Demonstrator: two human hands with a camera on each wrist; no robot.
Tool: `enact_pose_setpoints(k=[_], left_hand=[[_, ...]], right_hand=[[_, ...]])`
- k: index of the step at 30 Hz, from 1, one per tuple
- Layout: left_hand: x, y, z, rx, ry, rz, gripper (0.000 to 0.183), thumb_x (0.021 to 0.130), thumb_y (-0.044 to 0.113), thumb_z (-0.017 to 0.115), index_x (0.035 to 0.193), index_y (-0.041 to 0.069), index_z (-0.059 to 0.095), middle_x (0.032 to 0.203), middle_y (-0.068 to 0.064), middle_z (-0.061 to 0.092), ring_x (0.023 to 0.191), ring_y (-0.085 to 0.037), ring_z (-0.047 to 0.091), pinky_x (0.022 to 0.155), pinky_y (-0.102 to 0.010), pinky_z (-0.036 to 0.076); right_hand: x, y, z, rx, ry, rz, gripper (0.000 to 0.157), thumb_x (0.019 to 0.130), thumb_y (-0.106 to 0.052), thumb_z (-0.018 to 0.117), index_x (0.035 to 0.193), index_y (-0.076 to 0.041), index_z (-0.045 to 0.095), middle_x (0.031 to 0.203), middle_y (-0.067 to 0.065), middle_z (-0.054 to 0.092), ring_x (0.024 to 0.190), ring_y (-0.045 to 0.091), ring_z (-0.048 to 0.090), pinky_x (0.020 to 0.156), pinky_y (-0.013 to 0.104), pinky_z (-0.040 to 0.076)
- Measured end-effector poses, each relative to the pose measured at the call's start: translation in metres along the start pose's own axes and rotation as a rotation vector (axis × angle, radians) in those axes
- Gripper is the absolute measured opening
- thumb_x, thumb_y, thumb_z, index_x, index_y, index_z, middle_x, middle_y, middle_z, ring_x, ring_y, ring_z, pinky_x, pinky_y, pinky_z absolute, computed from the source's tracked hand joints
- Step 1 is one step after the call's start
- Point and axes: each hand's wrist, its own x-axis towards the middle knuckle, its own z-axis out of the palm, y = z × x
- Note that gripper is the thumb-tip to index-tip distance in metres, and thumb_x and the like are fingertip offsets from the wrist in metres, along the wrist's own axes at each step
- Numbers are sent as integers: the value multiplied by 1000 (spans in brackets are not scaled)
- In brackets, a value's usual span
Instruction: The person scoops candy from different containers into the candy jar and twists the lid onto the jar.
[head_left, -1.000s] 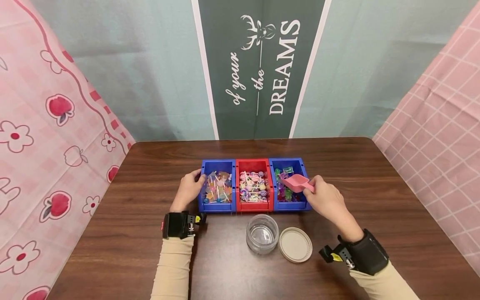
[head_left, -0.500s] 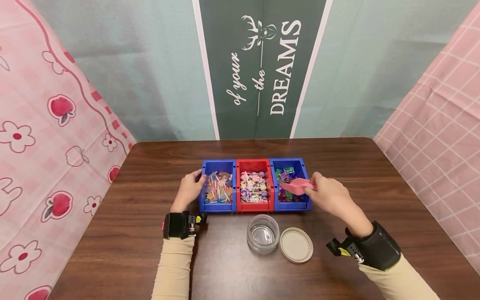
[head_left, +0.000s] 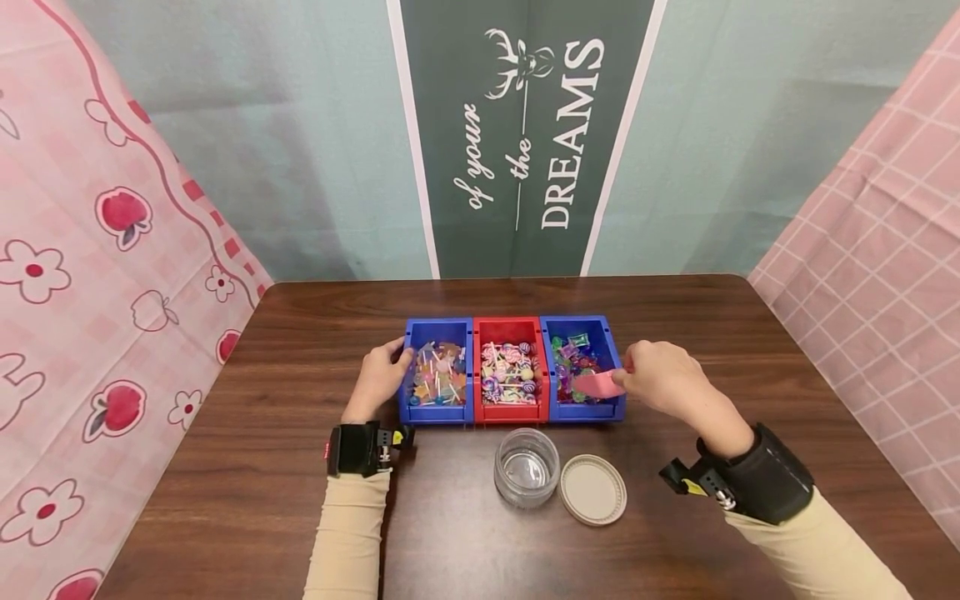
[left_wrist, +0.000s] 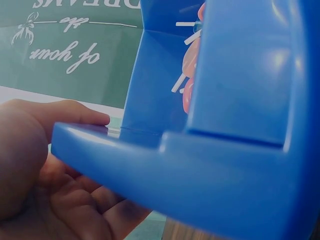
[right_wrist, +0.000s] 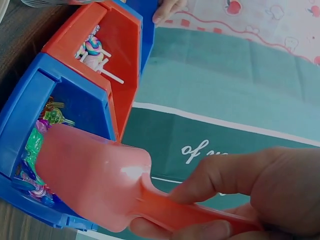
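My right hand grips the handle of a pink scoop. The scoop's head tilts down into the right blue bin, among colourful wrapped-looking candies. In the right wrist view the scoop hides part of those candies. With the thumb over the rim and fingers outside, my left hand holds the side wall of the left blue bin. That bin contains star-shaped and round lollipops. Between the two stands a red bin of striped lollipops.
An open clear jar stands in front of the red bin. Beside it on the right lies a round cream lid. All are on a dark wooden table, with curtains hanging behind and at both sides.
The scoop has turned and dipped lower into the right blue bin, its head now tipped toward the front. My right forearm has swung outward to the right. My left hand stays put.
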Motion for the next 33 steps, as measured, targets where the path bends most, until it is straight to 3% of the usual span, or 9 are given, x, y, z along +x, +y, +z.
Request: enact_pose_setpoints(k=[8, 19, 24, 33], left_hand=[[-2, 2, 1, -5, 3, 1, 47, 100, 19, 47, 139, -8, 44, 138, -29, 53, 125, -39, 56, 105, -51, 46], [-2, 2, 1, -7, -10, -15, 48, 101, 19, 47, 141, -6, 43, 140, -28, 51, 126, -39, 55, 105, -50, 45], [-2, 1, 2, 1, -5, -9, 48, 101, 19, 47, 141, -7, 43, 140, -28, 51, 127, -39, 55, 106, -51, 45], [-1, 0, 2, 9, 12, -1, 47, 101, 19, 47, 140, -6, 44, 138, -27, 53, 124, -37, 57, 105, -50, 46]], right_hand=[[2, -2, 6, -36, -47, 22, 29, 89, -26, 65, 72, -4, 61, 59, 1, 40, 59, 18, 46, 49, 25, 33], [4, -7, 11, -60, -43, 42, 36, 91, -26, 62, 63, -8, 49, 56, -2, 32, 54, 15, 40, 47, 24, 29], [5, -7, 14, -59, -53, 60, 32, 92, -25, 60, 68, -5, 52, 58, 0, 32, 54, 15, 39, 47, 24, 29], [8, -8, 17, -75, -34, 89, 31, 92, -28, 60, 87, 4, 62, 66, 8, 48, 61, 22, 49, 49, 30, 39]])
